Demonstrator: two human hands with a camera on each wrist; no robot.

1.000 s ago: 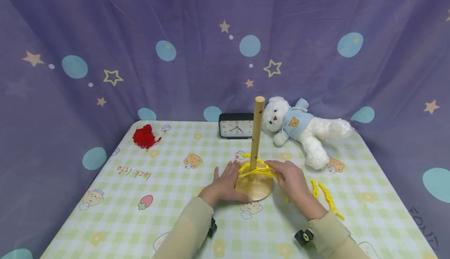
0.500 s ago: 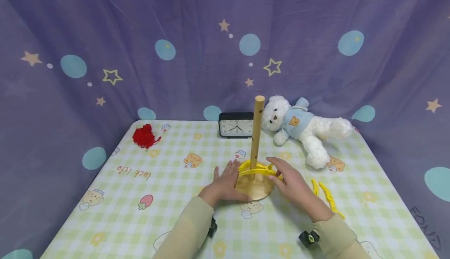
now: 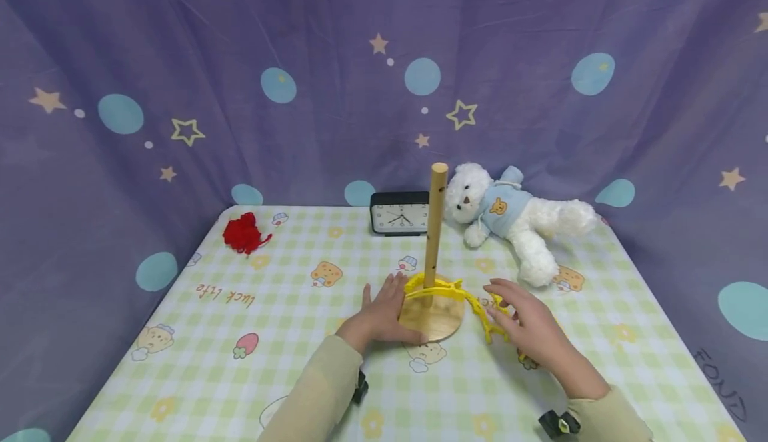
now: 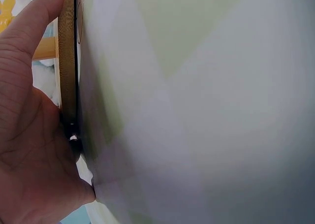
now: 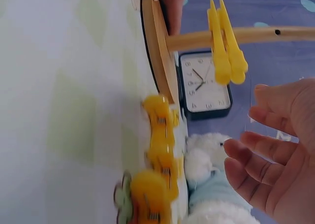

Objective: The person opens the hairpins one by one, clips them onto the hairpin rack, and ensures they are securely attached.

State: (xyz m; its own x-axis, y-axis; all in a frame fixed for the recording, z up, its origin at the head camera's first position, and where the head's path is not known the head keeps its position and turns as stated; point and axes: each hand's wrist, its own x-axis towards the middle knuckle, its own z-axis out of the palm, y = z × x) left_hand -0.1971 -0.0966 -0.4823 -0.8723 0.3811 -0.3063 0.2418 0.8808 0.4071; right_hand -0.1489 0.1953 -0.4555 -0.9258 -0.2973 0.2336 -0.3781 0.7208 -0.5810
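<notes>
The wooden stand has a round base [image 3: 437, 321] and an upright post [image 3: 435, 229]. My left hand [image 3: 379, 314] grips the base's left edge between thumb and fingers; in the left wrist view its thumb lies on the rim [image 4: 67, 71]. A long yellow hair clip [image 3: 447, 291] is clamped on the low part of the post, its slim jaws on either side. My right hand [image 3: 531, 322], fingers loosely bent and holding nothing, hovers beside more yellow clips [image 3: 480, 315] on the cloth. In the right wrist view, several clips [image 5: 162, 170] with metal springs lie in a row.
A black-framed clock [image 3: 399, 214] stands behind the post. To its right a white teddy bear [image 3: 504, 205] in a blue top lies on the table. Red yarn [image 3: 244, 233] sits at the far left on the checked cloth [image 3: 288, 322]. A purple curtain [image 3: 324, 42] hangs behind.
My right hand has let go of the clip at the post and moved right, toward the clips on the cloth. The clip's jaws have come together around the post. My left hand stays put.
</notes>
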